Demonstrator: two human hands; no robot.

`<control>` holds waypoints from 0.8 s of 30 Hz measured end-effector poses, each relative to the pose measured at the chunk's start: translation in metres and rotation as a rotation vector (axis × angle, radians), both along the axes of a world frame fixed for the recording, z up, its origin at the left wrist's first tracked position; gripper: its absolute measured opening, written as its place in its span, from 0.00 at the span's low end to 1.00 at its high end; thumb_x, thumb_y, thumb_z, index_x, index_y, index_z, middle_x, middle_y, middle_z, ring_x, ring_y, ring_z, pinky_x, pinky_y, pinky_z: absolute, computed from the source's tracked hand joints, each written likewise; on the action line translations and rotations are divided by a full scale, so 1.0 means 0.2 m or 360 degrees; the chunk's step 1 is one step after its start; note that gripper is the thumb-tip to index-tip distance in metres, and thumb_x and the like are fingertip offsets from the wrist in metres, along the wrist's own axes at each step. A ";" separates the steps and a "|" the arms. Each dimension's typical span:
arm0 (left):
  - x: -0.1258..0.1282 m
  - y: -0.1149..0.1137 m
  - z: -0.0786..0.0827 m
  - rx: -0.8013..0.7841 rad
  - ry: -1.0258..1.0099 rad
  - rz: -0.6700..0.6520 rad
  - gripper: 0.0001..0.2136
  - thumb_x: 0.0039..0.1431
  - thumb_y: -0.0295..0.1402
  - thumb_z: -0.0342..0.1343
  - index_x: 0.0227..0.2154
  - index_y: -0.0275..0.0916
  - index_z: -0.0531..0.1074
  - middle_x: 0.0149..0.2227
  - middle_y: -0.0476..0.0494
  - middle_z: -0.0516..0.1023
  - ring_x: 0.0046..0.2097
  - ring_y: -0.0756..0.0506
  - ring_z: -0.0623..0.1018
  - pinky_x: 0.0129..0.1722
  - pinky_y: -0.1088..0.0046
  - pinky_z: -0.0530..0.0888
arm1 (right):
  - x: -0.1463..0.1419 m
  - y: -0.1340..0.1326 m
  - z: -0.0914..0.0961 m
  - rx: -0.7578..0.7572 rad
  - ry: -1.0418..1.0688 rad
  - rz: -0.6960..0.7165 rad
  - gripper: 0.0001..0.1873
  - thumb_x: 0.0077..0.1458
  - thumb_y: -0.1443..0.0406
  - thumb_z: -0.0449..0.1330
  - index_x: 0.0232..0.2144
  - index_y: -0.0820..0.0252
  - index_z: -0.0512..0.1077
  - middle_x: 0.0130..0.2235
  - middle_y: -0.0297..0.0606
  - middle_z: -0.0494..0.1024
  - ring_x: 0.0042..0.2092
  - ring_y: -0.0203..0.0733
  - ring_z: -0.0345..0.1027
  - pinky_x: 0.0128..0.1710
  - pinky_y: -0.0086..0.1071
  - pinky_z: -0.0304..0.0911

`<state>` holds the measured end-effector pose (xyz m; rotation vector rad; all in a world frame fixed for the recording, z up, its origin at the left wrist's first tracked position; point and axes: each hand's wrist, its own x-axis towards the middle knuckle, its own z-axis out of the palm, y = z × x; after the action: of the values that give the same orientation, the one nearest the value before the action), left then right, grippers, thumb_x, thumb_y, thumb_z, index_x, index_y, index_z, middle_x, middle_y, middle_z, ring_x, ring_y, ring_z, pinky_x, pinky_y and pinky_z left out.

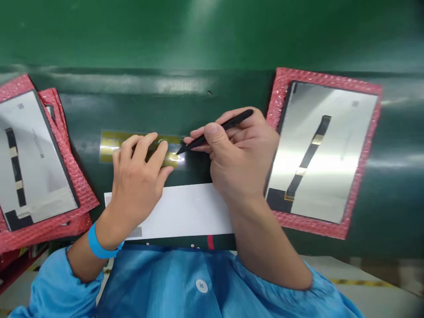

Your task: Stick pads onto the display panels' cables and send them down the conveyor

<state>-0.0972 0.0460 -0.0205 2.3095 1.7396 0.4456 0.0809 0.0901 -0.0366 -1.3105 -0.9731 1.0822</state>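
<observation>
The person's left hand (137, 176) lies over the strip (111, 145), a yellow and clear piece on the green table (212, 44); its fingers are bent and a little spread, with the tips on the strip, and they do not grasp it. The right hand (241, 154) is closed around the black pen (199, 141), which is pinched near the thumb and tilted. The tip of the pen is at the right part of the strip; whether it presses, one cannot tell. Nearer to the person is a white sheet (188, 210), partly below the left hand. To the right, a panel (344, 163) lies on pink wrap (362, 161); to the left, another panel (38, 163) lies on similar wrap.
</observation>
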 end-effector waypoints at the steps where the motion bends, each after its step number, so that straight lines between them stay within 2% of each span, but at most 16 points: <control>1: 0.00 0.00 0.00 -0.0001 0.0005 0.0003 0.16 0.73 0.36 0.61 0.61 0.44 0.77 0.65 0.33 0.77 0.65 0.30 0.72 0.60 0.47 0.72 | 0.00 0.00 0.01 -0.0010 -0.0011 0.0014 0.18 0.63 0.54 0.74 0.38 0.55 0.69 0.33 0.32 0.84 0.34 0.39 0.85 0.31 0.26 0.79; 8: 0.00 0.00 0.01 0.0014 0.0001 -0.0020 0.17 0.72 0.35 0.62 0.61 0.40 0.77 0.65 0.31 0.77 0.65 0.30 0.73 0.61 0.47 0.72 | -0.01 -0.01 0.01 -0.0006 0.0021 -0.0016 0.17 0.62 0.57 0.75 0.37 0.53 0.70 0.31 0.29 0.83 0.34 0.39 0.84 0.29 0.27 0.79; 12: 0.00 0.01 -0.01 0.0051 -0.0017 -0.0017 0.18 0.71 0.36 0.64 0.61 0.40 0.78 0.65 0.31 0.78 0.65 0.30 0.72 0.64 0.46 0.71 | -0.03 -0.01 0.04 0.0055 0.0271 -0.0067 0.19 0.60 0.55 0.76 0.36 0.51 0.70 0.30 0.27 0.83 0.31 0.40 0.83 0.26 0.29 0.79; 14: -0.03 0.03 -0.02 0.0084 -0.0033 -0.0031 0.19 0.71 0.37 0.65 0.61 0.40 0.78 0.64 0.32 0.78 0.65 0.30 0.73 0.65 0.45 0.71 | 0.02 -0.01 0.07 0.0093 0.0391 -0.0108 0.19 0.59 0.54 0.77 0.35 0.51 0.70 0.30 0.27 0.84 0.30 0.40 0.83 0.25 0.29 0.78; 17: -0.08 0.06 -0.03 0.0166 -0.0089 -0.0078 0.17 0.70 0.38 0.65 0.59 0.43 0.80 0.63 0.35 0.79 0.63 0.30 0.75 0.64 0.44 0.73 | 0.22 -0.04 0.13 0.0198 0.0420 -0.0234 0.19 0.57 0.54 0.77 0.34 0.52 0.71 0.30 0.27 0.84 0.29 0.40 0.82 0.25 0.29 0.79; 20: -0.08 0.05 0.02 0.0337 -0.0175 -0.0104 0.16 0.69 0.36 0.66 0.58 0.48 0.81 0.62 0.36 0.81 0.62 0.31 0.78 0.63 0.44 0.75 | 0.51 -0.12 0.18 0.0267 0.0289 -0.0388 0.20 0.55 0.55 0.79 0.32 0.54 0.72 0.29 0.29 0.84 0.27 0.40 0.81 0.24 0.29 0.78; 22: 0.00 -0.01 0.07 0.0475 -0.0211 -0.0094 0.17 0.68 0.33 0.67 0.57 0.48 0.81 0.62 0.36 0.81 0.62 0.30 0.79 0.63 0.44 0.75 | 0.70 -0.21 0.18 0.0217 0.0183 -0.0457 0.20 0.54 0.55 0.80 0.31 0.55 0.72 0.28 0.30 0.83 0.27 0.41 0.81 0.24 0.29 0.78; 24: 0.16 -0.09 0.13 0.0515 -0.0262 -0.0127 0.16 0.67 0.30 0.67 0.56 0.45 0.80 0.60 0.35 0.82 0.61 0.30 0.81 0.62 0.45 0.75 | 0.84 -0.28 0.16 0.0129 0.0116 -0.0475 0.20 0.53 0.56 0.80 0.32 0.55 0.73 0.28 0.31 0.83 0.27 0.42 0.81 0.24 0.31 0.79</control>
<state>-0.0659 0.0274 0.0056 2.4592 1.5890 0.9347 0.2497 0.0333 -0.0047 -1.2931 -0.7318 0.8463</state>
